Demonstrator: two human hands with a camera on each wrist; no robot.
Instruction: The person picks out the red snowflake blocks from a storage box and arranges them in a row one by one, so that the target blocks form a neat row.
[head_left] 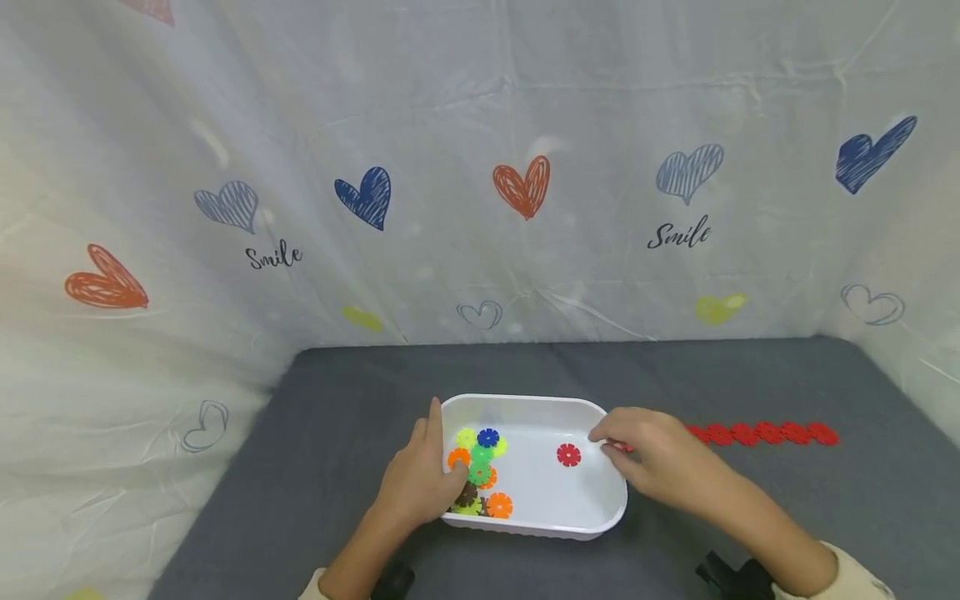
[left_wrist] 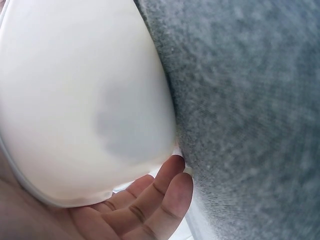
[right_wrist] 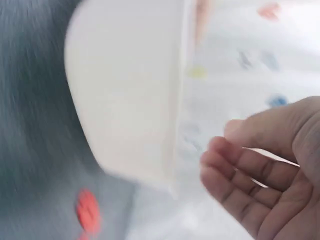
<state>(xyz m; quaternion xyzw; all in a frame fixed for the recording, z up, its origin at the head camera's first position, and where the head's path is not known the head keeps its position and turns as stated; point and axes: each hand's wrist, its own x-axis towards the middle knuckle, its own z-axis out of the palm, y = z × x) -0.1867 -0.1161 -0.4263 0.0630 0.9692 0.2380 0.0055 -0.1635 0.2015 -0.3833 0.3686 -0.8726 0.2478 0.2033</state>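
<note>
A white plastic tray (head_left: 532, 523) sits on the dark cloth. My left hand (head_left: 422, 473) grips its left end, thumb over the rim and fingers against the outer wall; the left wrist view shows those fingers (left_wrist: 170, 195) curled at its underside. Notched plastic discs (head_left: 480, 473) in green, orange, yellow, blue and brown cluster at the tray's left. One red disc (head_left: 568, 455) lies apart, right of the middle. My right hand (head_left: 660, 454) hovers at the tray's right rim, its loosely curled fingers (right_wrist: 216, 182) holding nothing visible in the right wrist view.
Right of the tray, a row of red discs (head_left: 768, 432) lies on the grey table cloth (head_left: 780, 379), part of it hidden behind the right hand. A pale curtain (head_left: 600, 275) printed with hearts hangs behind the table and along its sides.
</note>
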